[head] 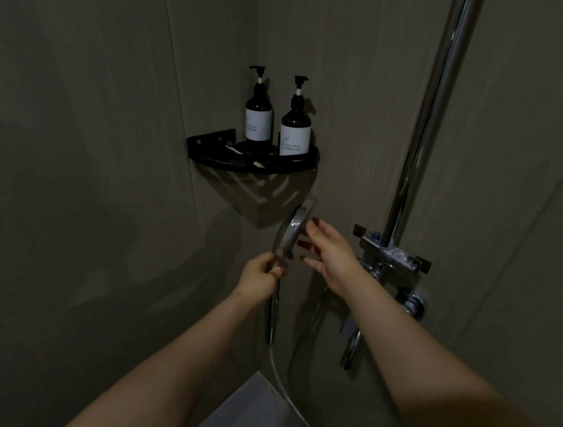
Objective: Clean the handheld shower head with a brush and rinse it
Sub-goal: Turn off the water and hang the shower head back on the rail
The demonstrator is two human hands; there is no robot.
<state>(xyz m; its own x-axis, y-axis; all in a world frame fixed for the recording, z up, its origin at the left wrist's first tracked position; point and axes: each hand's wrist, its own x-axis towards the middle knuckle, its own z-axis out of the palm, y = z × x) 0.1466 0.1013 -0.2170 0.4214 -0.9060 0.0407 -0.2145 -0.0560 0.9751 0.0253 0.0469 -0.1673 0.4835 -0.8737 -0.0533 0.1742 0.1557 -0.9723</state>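
Meanwhile left hand (pixel 260 273) grips shower head (pixel 294 228) handle; right hand (pixel 329 252) reaches forward, fingers spread.

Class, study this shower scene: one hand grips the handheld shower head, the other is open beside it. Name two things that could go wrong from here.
1. The left hand alone holds the chrome handheld shower head by its neck; the open right hand may not steady it, so it might slip.
2. The two brown pump bottles stand on the black corner shelf just above; lifting the head could knock them.
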